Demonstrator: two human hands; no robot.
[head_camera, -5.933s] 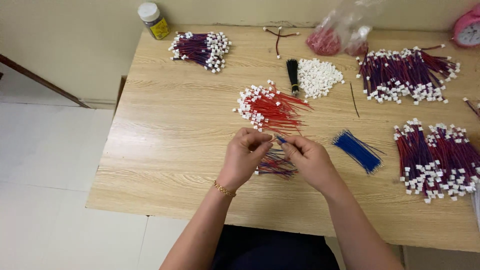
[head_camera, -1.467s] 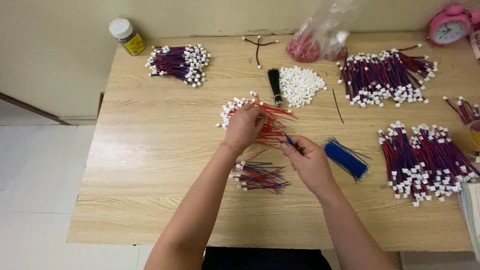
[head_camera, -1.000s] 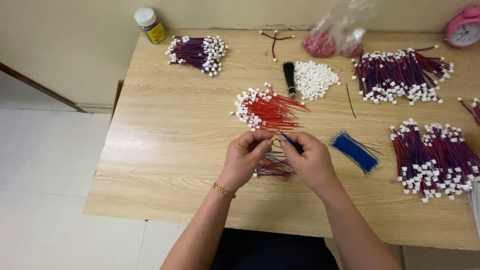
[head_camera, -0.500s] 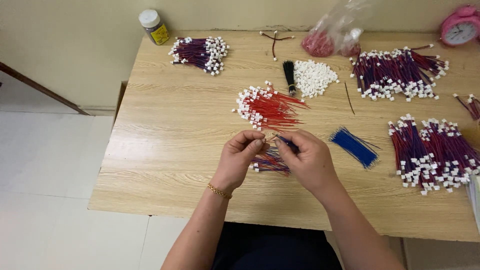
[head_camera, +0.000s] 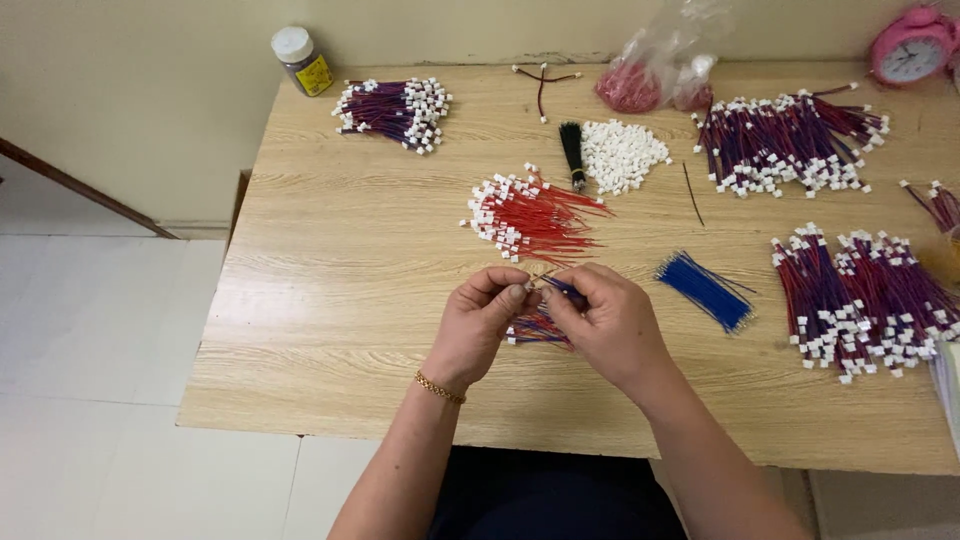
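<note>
Blue wire (head_camera: 565, 291) pinched between my left hand (head_camera: 480, 325) and right hand (head_camera: 610, 325), just nearer me than the red wire pile (head_camera: 530, 215). Small finished bundle (head_camera: 535, 328) beneath; blue wire stock (head_camera: 705, 290) and white connectors (head_camera: 622, 155) remain, so plenty is left.

A light wood-grain desk (head_camera: 330, 300) carries sorted wire parts. A fan of red wires with white plugs (head_camera: 530, 215) lies near its middle, a heap of loose white plugs (head_camera: 620, 155) and a black bundle (head_camera: 572, 150) behind it. Blue wires (head_camera: 705, 290) lie to the right. Red-and-blue harness piles (head_camera: 865, 300) (head_camera: 790, 140) (head_camera: 395, 105) fill the right side and far corners; a plastic bag (head_camera: 655, 70), jar (head_camera: 300, 60) and pink clock (head_camera: 910, 50) stand along the back.
</note>
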